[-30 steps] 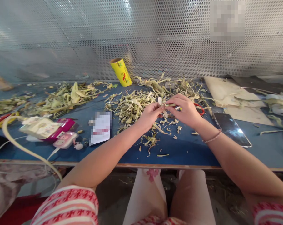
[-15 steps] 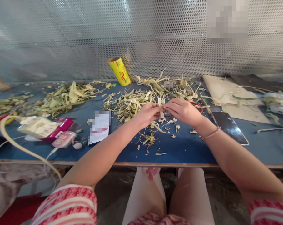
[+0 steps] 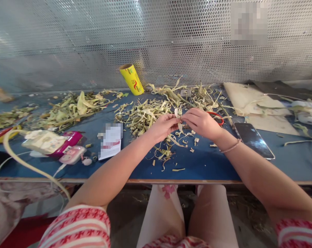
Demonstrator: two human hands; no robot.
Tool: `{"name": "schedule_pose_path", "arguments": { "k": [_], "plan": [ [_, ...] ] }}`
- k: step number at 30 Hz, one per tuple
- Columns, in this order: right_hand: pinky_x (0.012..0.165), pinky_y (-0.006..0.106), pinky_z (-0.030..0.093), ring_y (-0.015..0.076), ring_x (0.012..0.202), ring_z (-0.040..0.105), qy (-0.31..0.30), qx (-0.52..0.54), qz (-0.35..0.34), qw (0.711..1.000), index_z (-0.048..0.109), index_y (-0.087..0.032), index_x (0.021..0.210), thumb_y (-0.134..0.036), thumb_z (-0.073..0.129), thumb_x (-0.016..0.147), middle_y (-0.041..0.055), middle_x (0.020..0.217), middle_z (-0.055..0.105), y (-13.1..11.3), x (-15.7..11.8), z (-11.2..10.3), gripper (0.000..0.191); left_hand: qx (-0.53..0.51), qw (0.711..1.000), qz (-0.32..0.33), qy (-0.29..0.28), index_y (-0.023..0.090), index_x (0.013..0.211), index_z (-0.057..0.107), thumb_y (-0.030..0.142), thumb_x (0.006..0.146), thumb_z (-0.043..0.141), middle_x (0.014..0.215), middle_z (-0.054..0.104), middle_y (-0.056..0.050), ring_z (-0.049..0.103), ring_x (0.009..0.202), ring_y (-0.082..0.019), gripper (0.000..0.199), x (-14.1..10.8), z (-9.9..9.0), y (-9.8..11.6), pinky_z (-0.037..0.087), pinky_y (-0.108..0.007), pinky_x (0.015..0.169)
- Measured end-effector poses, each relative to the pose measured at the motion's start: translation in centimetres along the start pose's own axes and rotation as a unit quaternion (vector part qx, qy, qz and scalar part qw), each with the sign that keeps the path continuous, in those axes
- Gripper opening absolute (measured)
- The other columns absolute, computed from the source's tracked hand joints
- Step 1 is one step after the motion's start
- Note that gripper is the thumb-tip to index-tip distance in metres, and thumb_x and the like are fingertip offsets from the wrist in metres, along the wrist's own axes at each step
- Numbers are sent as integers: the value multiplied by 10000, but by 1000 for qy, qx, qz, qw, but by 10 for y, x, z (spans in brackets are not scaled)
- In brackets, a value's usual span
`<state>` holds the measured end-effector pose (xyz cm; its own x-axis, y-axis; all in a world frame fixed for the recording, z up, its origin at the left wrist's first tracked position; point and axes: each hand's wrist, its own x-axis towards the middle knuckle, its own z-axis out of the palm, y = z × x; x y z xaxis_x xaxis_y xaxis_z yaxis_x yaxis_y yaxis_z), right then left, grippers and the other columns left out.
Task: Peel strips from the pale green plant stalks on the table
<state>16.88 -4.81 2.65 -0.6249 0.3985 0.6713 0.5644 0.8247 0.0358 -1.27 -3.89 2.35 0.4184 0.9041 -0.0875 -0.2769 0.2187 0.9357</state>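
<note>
Over the middle of the blue table, my left hand (image 3: 164, 127) and my right hand (image 3: 201, 123) meet fingertip to fingertip. Both pinch a pale plant strip (image 3: 180, 126) that sticks out above and below the fingers. Behind and left of them lies a heap of pale green plant pieces (image 3: 142, 115). Small scraps and a curly stem bit (image 3: 166, 152) are scattered below the hands. Red scissor handles (image 3: 219, 117) show just behind my right hand, which partly hides them.
A yellow cardboard tube (image 3: 132, 80) stands tilted by the perforated metal screen (image 3: 171, 51). More leaves (image 3: 75, 106) lie left. A phone (image 3: 254, 140) and brown card (image 3: 272, 124) are right; a second phone-like item (image 3: 111, 142) and pink packet (image 3: 68, 142) are left.
The hands stay together in nearly the same place, and the pale strip between the fingertips has shifted slightly. The whole view has moved a little.
</note>
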Motion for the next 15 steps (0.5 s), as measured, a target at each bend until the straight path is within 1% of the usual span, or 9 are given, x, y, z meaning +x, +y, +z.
{"name": "schedule_pose_path", "arguments": {
  "k": [4,8,10,11,13,15],
  "plan": [
    [766,360,534,184,847,577,13,-5,-16,1000,640,-207,971,-185,382,942,74,877,625,-1,1,-2,260,0,1000,-11,-28,129,631,616,169,708,690,617,564,-11,517,609,-74,114,-3,1,3,445,-270,675],
    [760,349,533,176,833,577,24,-16,-35,999,629,-200,974,-148,374,935,75,875,629,-3,2,-7,263,36,998,-10,-57,141,639,609,245,724,686,602,549,-3,517,592,-75,155,-4,-3,4,440,-256,638],
    [750,345,533,171,828,581,34,-9,-34,999,625,-203,979,-143,376,933,72,875,631,-3,2,-8,260,81,994,18,-71,149,649,603,298,729,689,623,568,-4,517,590,-72,189,-3,-6,3,427,-240,612],
    [744,340,533,168,825,584,42,-3,-35,999,623,-203,980,-142,382,932,70,875,632,-3,2,-8,254,111,990,42,-78,153,659,603,324,734,688,632,574,-3,514,589,-70,205,-2,-8,3,420,-234,604],
    [733,330,533,163,823,592,62,12,-41,997,624,-193,968,-139,404,926,69,876,637,-3,2,-8,231,175,976,98,-86,158,690,610,362,745,679,640,578,3,503,589,-68,222,-1,-11,3,409,-227,597],
    [717,315,530,156,807,595,77,32,-39,996,629,-182,926,-139,432,919,65,853,639,-4,2,-7,202,228,960,139,-82,161,733,619,376,754,669,654,582,4,492,594,-70,222,-1,-12,4,400,-226,594]
  ]
}}
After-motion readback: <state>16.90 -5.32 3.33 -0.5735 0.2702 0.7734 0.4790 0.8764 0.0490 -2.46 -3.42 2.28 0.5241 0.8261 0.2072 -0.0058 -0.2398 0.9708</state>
